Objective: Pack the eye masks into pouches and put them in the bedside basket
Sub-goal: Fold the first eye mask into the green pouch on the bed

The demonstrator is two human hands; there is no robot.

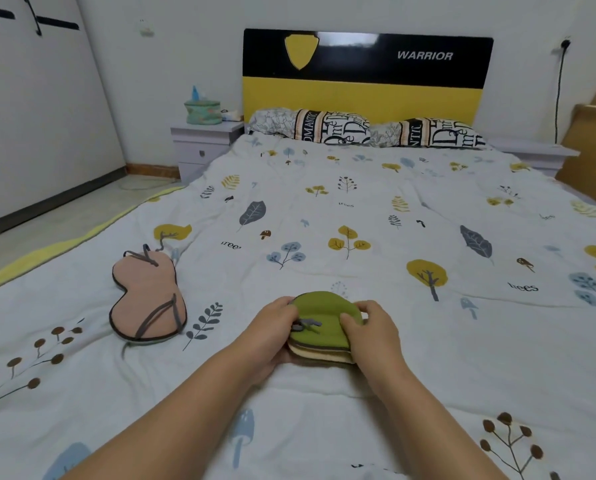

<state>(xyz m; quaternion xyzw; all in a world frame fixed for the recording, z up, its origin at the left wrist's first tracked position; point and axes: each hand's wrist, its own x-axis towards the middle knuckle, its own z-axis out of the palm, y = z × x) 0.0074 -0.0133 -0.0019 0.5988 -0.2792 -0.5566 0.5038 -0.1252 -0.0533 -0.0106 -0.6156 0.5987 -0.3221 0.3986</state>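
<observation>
A green eye mask (324, 315) lies folded in half on the bed in front of me, its cream underside showing at the near edge and a grey strap on top. My left hand (272, 330) grips its left side and my right hand (371, 327) pinches its right side. A pink eye mask (144, 296) with grey trim and straps lies flat on the quilt to the left, apart from both hands. A teal fabric basket (203, 111) stands on the bedside table at the far left of the headboard. No pouch is visible.
The bed is covered by a white quilt (359, 209) printed with leaves. Two patterned pillows (327, 126) lie against the black and yellow headboard. A grey bedside table (203, 147) stands left of the bed, and wooden boxes (594, 147) stand at the right.
</observation>
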